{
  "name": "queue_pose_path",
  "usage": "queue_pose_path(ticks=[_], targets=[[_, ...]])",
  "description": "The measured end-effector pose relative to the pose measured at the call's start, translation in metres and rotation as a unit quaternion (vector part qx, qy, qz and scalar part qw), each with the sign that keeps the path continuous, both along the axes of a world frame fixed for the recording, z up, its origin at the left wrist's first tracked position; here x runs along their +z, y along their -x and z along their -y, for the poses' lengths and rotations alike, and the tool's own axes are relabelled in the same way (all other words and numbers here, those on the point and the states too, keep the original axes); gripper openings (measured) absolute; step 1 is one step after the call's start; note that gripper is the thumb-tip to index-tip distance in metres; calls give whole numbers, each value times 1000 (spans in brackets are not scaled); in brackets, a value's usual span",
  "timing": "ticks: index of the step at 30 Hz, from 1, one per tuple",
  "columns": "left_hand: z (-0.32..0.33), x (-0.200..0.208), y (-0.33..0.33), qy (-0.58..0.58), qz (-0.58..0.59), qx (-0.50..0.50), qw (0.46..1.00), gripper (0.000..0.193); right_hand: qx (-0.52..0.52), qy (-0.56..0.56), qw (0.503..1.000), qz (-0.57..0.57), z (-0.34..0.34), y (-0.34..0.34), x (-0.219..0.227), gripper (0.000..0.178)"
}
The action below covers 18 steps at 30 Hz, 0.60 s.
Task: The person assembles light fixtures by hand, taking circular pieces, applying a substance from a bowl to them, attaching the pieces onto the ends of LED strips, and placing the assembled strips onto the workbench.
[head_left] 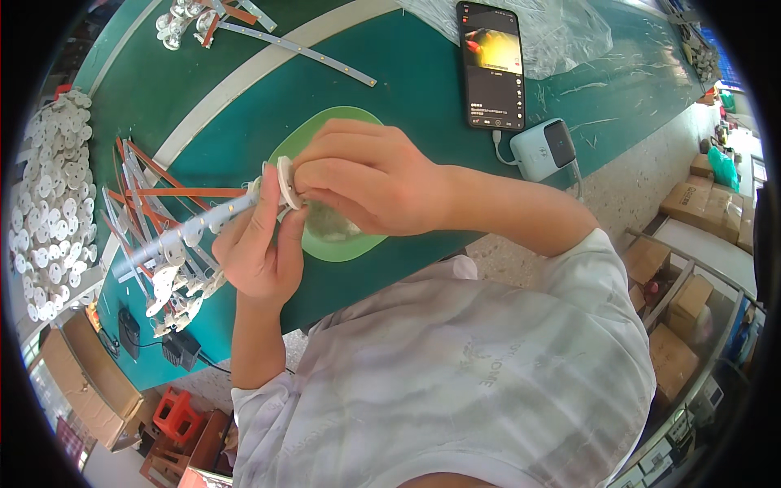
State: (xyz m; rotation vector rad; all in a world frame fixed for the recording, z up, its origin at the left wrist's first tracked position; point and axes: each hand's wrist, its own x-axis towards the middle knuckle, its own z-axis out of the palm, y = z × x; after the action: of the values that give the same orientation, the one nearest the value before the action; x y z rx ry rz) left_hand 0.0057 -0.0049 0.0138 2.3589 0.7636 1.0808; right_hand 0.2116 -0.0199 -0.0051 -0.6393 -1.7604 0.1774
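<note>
Head view: white disc (286, 184) up beside the green bowl (348, 250), apparently mid-work!
Left hand (264, 256) and right hand (378, 180) both pinch it between fingers; plenty more discs (58, 213) lie heaped far left.

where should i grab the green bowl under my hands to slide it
Probably by the near rim of the green bowl, coming from your body's side: that curved edge shows bare, with room for a pinch, while your right hand hides much of the bowl's middle and far right.
</note>
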Motion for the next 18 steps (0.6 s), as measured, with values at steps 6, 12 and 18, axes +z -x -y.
queue_pose_path(ticks=[6, 12, 18], targets=[[-7, 10, 1, -21, -22, -5, 1000, 50, 47, 24, 999, 7, 3, -1, 4, 24], [-20, 45, 29, -126, -117, 98, 980, 33, 38, 0, 999, -3, -2, -4, 6, 23], [-35, 110, 130, -67, -311, 208, 925, 29, -34, -21, 997, 60, -2, -5, 2, 11]])
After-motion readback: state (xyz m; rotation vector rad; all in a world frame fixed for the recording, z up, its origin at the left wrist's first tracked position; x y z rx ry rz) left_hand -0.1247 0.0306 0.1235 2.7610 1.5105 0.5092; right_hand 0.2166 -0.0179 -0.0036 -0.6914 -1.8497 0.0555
